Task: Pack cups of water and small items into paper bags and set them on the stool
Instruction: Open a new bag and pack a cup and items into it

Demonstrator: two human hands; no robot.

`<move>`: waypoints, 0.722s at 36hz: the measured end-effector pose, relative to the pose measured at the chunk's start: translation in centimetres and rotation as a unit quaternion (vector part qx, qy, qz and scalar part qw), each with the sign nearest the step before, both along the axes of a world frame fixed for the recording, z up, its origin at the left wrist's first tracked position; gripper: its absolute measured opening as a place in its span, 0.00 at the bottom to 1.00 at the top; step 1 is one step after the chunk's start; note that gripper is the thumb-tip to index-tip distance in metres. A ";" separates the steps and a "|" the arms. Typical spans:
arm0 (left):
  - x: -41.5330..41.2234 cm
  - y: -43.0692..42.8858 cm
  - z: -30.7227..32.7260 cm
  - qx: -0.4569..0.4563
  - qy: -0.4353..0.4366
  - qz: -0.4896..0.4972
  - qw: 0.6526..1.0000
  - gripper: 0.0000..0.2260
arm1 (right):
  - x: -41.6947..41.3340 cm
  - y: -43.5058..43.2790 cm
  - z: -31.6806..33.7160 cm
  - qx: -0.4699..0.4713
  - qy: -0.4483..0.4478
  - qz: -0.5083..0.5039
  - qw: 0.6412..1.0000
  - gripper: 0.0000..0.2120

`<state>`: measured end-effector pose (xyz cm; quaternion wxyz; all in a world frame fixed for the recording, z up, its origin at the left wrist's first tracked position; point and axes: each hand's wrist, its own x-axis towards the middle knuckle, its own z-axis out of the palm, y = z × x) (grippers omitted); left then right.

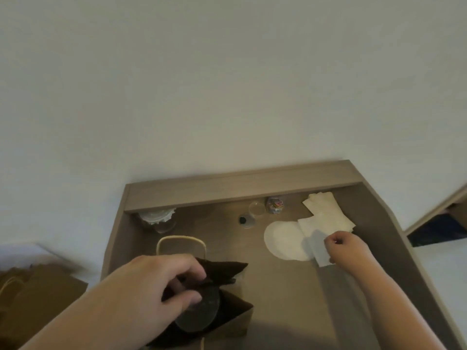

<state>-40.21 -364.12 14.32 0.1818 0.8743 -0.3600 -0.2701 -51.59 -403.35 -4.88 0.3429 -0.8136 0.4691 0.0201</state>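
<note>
the brown worktop (290, 299) carries an open paper bag (240, 314) near its front edge. the left hand (151, 286) reaches over the bag's mouth, its fingers (188, 267) curled round a clear cup (199, 314) that sits partly inside the bag. the right hand (346, 248) pinches a white napkin (316, 246) lying on the round papers (283, 239). packing seems under way: the cup likely needs settling upright, and then the napkin goes across into the bag.

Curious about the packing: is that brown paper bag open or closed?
Open: the paper bag gapes, and the left hand holds a clear cup in its mouth.
</note>
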 end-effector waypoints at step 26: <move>-0.2 -1.4 -0.5 0.053 -0.016 0.059 0.997 0.06 | -1.7 -3.1 -1.7 -0.059 -0.051 -0.068 0.995 0.14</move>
